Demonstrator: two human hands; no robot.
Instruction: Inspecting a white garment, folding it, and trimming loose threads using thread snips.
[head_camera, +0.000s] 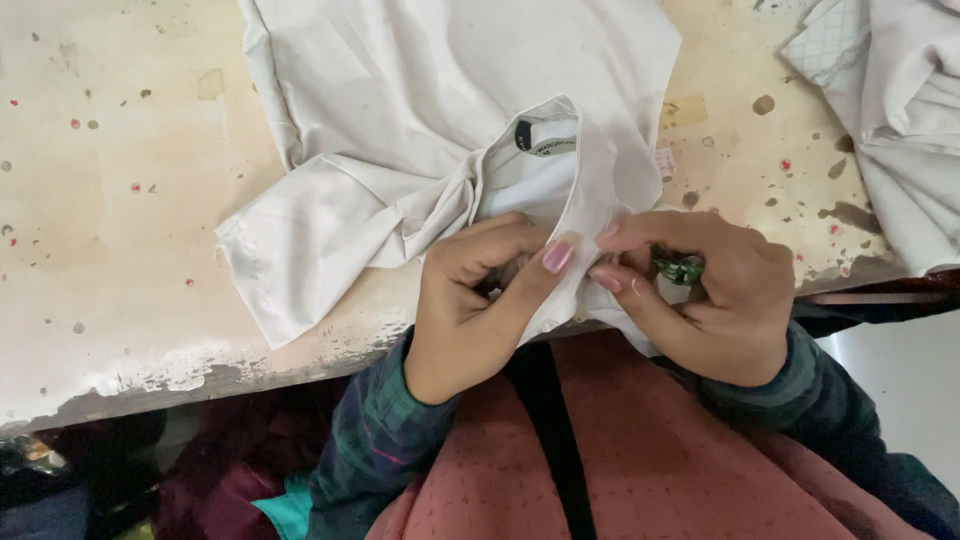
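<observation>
Pale shirt (420, 110) spread on stained worktop (110, 230), collar hanging over near edge. Left hand (480, 300) pinching collar fabric; right hand (700, 295) pinching same fold, clasping small green tool (680, 268). Probably light, limp, crease-prone; best gripped along stiffer collar seam.

Stained worktable (120, 200) (paint-flecked); pale cloth pile (900, 110) far right.

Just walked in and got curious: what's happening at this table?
A person is working on a cream shirt spread over a worn, speckled table. The left hand pinches the fabric at the collar, while the right hand grips the same edge and holds a small green tool. More pale cloth lies at the far right.
</observation>
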